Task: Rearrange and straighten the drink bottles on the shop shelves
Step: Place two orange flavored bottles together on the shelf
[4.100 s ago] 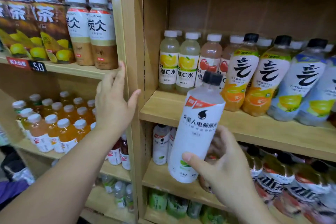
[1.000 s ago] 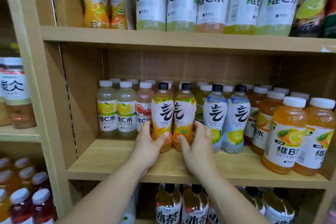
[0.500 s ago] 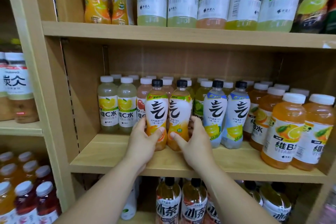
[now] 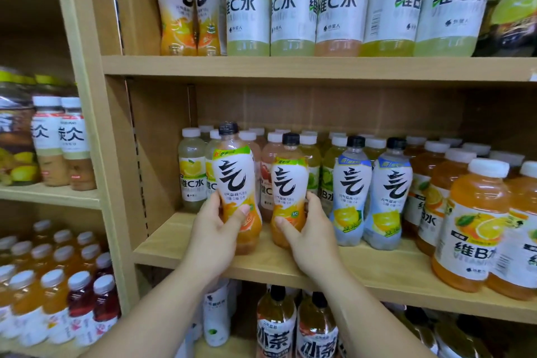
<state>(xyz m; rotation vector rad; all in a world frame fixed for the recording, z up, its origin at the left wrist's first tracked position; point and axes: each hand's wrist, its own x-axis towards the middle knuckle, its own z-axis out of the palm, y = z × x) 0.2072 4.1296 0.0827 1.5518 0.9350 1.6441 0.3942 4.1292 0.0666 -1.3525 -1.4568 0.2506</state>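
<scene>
Two black-capped orange soda bottles stand out at the front of the middle shelf (image 4: 377, 276). My left hand (image 4: 213, 237) grips the left orange bottle (image 4: 236, 177), which sits higher than its neighbour and leans slightly left. My right hand (image 4: 309, 234) grips the right orange bottle (image 4: 289, 180) around its lower half. Two black-capped blue-label lemon bottles (image 4: 373, 192) stand upright just to the right. Behind them are rows of white-capped vitamin water bottles (image 4: 191, 171).
Large orange vitamin drink bottles (image 4: 470, 227) crowd the shelf's right end. The upper shelf (image 4: 290, 67) carries more bottles close above. A wooden upright (image 4: 116, 183) bounds the left, with tea bottles (image 4: 62, 139) beyond. Bare shelf board lies left of my left hand.
Both hands have kept their hold on the two orange bottles. The left bottle has come up and toward me, now higher than the right one. The camera has moved closer.
</scene>
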